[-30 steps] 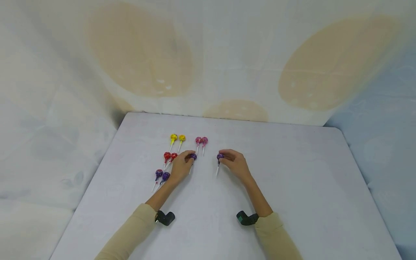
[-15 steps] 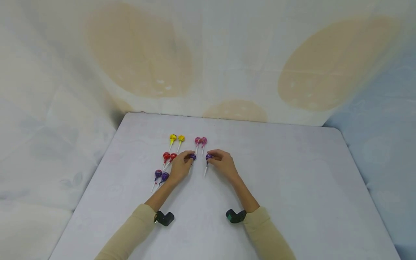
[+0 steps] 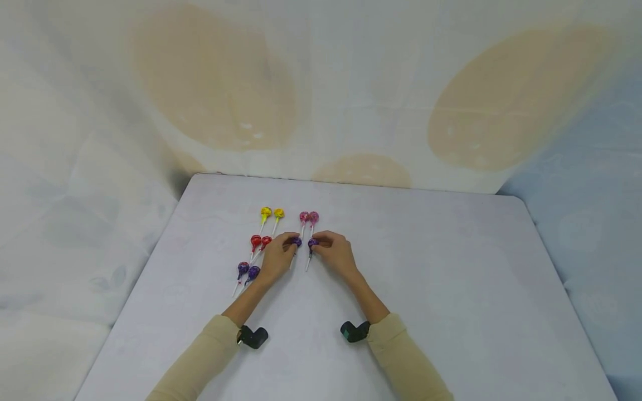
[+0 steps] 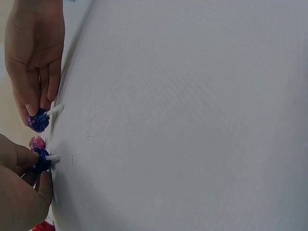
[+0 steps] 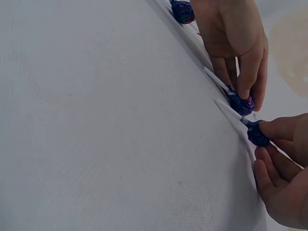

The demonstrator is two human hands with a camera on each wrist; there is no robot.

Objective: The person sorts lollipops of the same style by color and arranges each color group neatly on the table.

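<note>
Pinched by the head in the left hand (image 3: 277,257): one dark purple lollipop (image 3: 297,241), stick trailing toward the near edge of the table (image 3: 451,289). Pinched likewise in the right hand (image 3: 335,253): a second purple lollipop (image 3: 313,243), just beside the first, heads level, sticks roughly parallel. Both grips clamped on the candy ends, low over the cloth, seemingly to square the two up as a pair. Farther off, pink lollipops (image 3: 308,216) paired directly behind; to the left, yellow (image 3: 272,213), red (image 3: 260,241) and purple pairs (image 3: 248,271) in a column, which suits that matching layout.
</note>
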